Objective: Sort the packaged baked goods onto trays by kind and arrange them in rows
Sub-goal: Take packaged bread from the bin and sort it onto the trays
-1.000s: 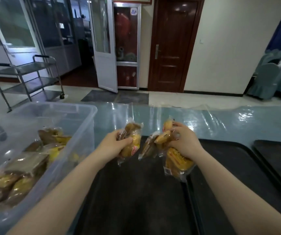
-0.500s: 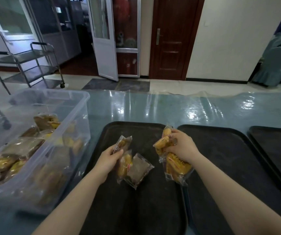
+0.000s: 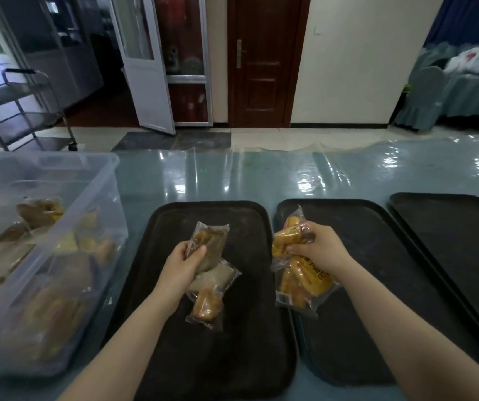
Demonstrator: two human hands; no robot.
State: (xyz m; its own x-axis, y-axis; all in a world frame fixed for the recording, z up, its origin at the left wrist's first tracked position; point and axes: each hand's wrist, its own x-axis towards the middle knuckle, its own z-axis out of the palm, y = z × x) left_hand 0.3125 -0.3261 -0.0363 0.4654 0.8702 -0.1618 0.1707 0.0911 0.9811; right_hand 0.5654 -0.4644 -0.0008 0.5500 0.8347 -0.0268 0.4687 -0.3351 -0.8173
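— Two packets were in my left hand [image 3: 184, 263], or close to it: I pinched the brown packet [image 3: 210, 241] between thumb and fingers, and it pointed toward the top of the frame, long axis running up and a little right. A pale packet [image 3: 216, 277] and an orange bun packet [image 3: 205, 305] lay just below my hand on the left tray [image 3: 174, 227], touching each other; whether my fingers also held them I could not tell.

— And your right hand?

— My right hand [image 3: 316, 250] was curled round a bunch of yellow packets [image 3: 299, 273], which hung over the seam between the left tray and the middle tray [image 3: 391, 256], long axes running roughly top to bottom of the frame.

— So which hand was nearer the next spot?

— I judged the left: the bare far end of the left tray lay straight ahead of it, toward upper centre, so the brown packet needed only a short carry forward. The yellow bunch belonged, I reckoned, further right on the middle tray.

— Anything else about?

— A third tray [image 3: 463, 241] at right, the clear bin [image 3: 59, 227] of unsorted packets at left, all on the blue table [image 3: 232, 175].
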